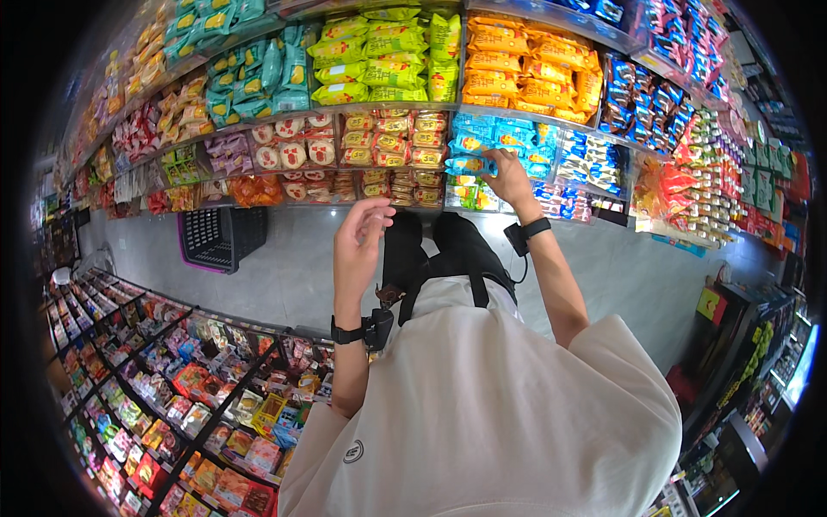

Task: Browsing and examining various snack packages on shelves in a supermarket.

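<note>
My right hand (508, 178) reaches into the compartment of blue snack packets, its thumb and fingers on the end of one blue packet (466, 166) at the compartment's front left. My left hand (366, 226) is raised in front of the shelf edge, fingers loosely curled and apart, with nothing in it. Close above it lie small yellow-and-red wrapped packets (391, 141). Green packets (368, 58) and orange packets (526, 61) fill the larger compartments behind. White round wrapped cakes (292, 154) are to the left, and blue-and-white striped packets (589, 161) to the right.
A dark plastic shopping basket (236, 239) with a purple rim stands on the grey floor (297, 278) at the left. Another rack of packaged snacks (194, 388) is at the lower left. A dark display unit (736, 336) stands at the right. Clear compartment walls divide the snacks.
</note>
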The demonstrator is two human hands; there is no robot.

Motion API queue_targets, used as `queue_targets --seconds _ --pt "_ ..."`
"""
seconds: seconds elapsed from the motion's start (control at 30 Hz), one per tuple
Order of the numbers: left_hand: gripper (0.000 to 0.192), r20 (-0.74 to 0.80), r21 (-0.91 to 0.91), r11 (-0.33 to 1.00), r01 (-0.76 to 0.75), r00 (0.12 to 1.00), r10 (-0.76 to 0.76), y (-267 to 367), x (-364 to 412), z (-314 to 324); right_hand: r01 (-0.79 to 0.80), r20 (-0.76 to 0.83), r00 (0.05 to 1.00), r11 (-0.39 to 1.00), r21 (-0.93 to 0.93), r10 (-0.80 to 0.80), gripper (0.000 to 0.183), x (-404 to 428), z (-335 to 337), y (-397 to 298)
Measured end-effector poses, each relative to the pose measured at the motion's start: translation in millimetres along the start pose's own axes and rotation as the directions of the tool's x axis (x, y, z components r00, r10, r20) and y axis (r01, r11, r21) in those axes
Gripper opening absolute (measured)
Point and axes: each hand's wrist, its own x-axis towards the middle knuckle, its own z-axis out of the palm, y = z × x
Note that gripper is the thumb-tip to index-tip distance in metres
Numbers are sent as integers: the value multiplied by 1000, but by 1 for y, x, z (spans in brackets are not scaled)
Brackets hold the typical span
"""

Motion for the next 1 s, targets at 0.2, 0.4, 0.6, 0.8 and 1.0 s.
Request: queue_targets --seconds 0.2,0.4,0.6,0.8,1.0 --pt "23 67 97 991 -95 994 88 5 9 12 -52 -108 993 999 2 52 46 -8 22 16" --pt "22 54 143 985 -99 994 92 10 9 14 -123 -67 990 992 -28 120 40 -3 21 25" --pt "22 44 140 983 -119 993 114 13 6 14 -163 -215 963 986 27 165 41 9 18 22" --pt "22 57 151 979 -135 990 128 17 6 16 -89 -148 986 995 -34 83 56 24 25 36" --pt "22 51 188 972 -139 990 131 24 9 18 -108 -119 987 993 42 112 46 23 -10 27"
